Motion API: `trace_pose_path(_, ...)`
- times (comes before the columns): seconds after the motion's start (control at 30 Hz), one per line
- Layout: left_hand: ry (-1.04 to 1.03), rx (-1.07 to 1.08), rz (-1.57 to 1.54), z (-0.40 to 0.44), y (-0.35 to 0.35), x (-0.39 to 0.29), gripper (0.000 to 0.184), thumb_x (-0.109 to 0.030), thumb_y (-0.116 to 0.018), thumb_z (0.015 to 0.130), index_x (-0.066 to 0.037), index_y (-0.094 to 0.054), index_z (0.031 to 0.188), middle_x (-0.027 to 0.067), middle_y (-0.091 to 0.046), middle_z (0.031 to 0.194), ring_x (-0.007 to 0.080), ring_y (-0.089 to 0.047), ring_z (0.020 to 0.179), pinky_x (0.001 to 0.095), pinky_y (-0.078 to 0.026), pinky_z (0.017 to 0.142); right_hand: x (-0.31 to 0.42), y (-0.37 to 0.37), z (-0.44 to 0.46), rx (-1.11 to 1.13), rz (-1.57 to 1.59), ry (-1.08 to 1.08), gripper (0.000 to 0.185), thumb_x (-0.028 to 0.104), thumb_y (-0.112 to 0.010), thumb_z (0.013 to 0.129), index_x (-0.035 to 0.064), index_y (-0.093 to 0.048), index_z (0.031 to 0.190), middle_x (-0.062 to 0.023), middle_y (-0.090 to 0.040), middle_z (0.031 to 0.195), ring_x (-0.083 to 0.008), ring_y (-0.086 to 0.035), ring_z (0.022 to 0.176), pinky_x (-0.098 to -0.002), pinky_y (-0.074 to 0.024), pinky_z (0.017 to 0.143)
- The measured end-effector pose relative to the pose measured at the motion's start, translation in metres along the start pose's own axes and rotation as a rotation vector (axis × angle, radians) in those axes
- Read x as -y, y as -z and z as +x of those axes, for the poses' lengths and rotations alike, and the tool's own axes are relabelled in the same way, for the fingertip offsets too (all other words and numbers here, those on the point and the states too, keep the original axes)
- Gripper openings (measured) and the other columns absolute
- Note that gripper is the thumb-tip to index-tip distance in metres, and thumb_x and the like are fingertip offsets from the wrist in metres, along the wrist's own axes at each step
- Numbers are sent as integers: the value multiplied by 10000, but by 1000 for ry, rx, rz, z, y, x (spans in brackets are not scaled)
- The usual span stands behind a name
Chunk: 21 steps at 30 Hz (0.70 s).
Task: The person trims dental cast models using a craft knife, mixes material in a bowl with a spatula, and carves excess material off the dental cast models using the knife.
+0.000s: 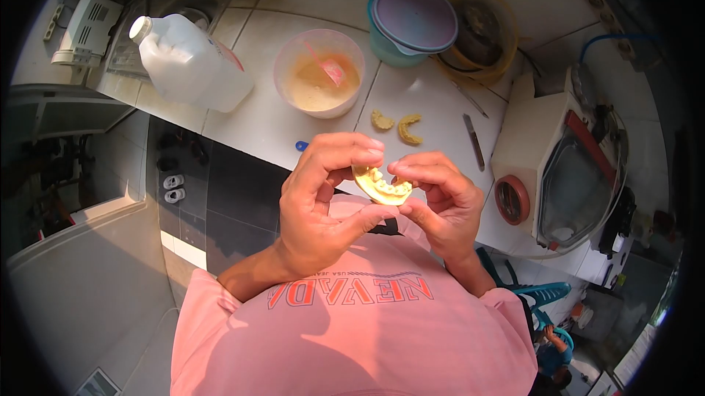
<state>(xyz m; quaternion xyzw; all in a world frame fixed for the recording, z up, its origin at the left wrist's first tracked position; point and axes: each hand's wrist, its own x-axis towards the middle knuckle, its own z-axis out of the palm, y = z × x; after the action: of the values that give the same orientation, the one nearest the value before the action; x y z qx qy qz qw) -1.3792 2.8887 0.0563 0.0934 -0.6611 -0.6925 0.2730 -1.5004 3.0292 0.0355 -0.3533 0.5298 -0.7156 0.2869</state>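
Note:
Between both hands, in front of the chest, is a pale yellow dental cast [383, 189] with a curved row of teeth facing up. My left hand [323, 190] pinches its left side between thumb and fingers. On its right side my right hand [439, 201] grips the edge with thumb and fingertips. Beyond the hands, two smaller yellow-brown dental pieces lie on the tiled counter, a compact one [381, 120] and a curved one [409, 130]. A dark-handled knife [474, 142] lies to their right, and a thin pointed tool [471, 99] rests above it.
On the counter [253, 128] stand a pink bowl [319, 73] of powder with a scoop, a white jug [191, 65], a lidded teal container [413, 21] and a yellow basin [507, 36]. A machine [551, 168] stands at the right. A person [554, 355] is at the lower right.

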Motion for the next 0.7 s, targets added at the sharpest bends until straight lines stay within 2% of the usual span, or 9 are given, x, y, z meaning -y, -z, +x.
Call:
trace_pose_path(0.17, -50, -23, 55, -1, 0, 1, 503, -38, -840, 738, -13, -597, 1178, 125, -540, 1206, 164, -582, 1044, 284, -505, 838, 2, -1, 1, 23, 10, -33, 333, -25, -750, 798, -21, -680, 1124, -158, -649, 1118, -204, -635, 1021, -301, -553, 810)
trace_pose_path(0.4, -72, -4, 71, -1, 4, 1, 483, -38, -844, 731, -8, -606, 1149, 142, -545, 1201, 173, -587, 1041, 299, -514, 845, 4, -5, -1, 1, 16, -32, 347, -47, -749, 786, -18, -681, 1126, -149, -640, 1111, -200, -628, 1025, -297, -544, 823)
trace_pose_path(0.7, 10, -15, -2, -8, 5, 4, 476, -54, -850, 730, -10, -606, 1136, 145, -555, 1201, 181, -580, 1066, 311, -510, 860, 9, -7, -1, 4, 15, -22, 355, -50, -754, 779, -24, -679, 1124, -143, -625, 1095, -194, -626, 997, -296, -549, 837)
